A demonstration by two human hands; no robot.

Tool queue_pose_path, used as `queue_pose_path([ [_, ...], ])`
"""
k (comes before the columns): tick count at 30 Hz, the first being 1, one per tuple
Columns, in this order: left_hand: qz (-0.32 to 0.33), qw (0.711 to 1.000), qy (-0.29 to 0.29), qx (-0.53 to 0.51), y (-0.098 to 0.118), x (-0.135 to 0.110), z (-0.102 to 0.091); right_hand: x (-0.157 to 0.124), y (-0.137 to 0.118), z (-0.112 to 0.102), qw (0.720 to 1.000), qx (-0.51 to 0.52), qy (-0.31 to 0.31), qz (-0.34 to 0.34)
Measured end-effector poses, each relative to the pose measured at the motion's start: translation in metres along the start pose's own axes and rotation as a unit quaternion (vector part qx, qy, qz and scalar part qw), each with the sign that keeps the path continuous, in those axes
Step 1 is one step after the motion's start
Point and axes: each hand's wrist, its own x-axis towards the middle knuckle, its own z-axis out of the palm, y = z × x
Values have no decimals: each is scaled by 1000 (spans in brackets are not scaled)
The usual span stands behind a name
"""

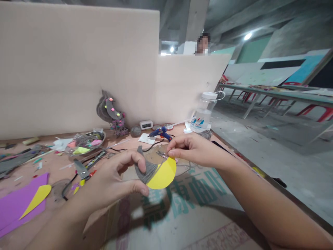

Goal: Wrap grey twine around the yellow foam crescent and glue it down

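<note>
Surface [179, 131]: pinkish, littered; printed cardboard [182, 227] on it. Behind: pale partition [78, 62]. Right: grey floor [281, 149]. Left hand [114, 180] pinches partly grey-wrapped yellow crescent [162, 177]; right hand [192, 151] pinches its tip.

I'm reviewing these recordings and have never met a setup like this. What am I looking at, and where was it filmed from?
No machine here: these are a person's two bare hands, seen in a single picture from a head-worn camera looking forward and down. The left hand holds a yellow crescent partly covered in grey yarn. The right hand is at its other tip; whether it pinches the crescent or the yarn is hard to see. Cardboard lies beneath. Also on the table are purple sheets, a dish of bits, a glue gun and a water bottle.
</note>
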Motion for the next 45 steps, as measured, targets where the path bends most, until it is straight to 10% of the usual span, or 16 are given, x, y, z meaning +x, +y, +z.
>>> queue_pose_path([
  [28, -15, 993, -10, -115, -1, 4, 9, 10, 16, 3, 998, -19, 40, -39],
  [34, 53, 991, 40, -112, -5, 8, 1, 17, 21, 5, 944, -218, 196, -149],
  [38, 35, 990, 13, -138, -3, 11, 0, 10, 9, 11, 970, -78, 203, -112],
  [45, 4, 997, 74, -17, -7, 13, -4, 6, 3, 17, 968, 252, 9, 6],
])
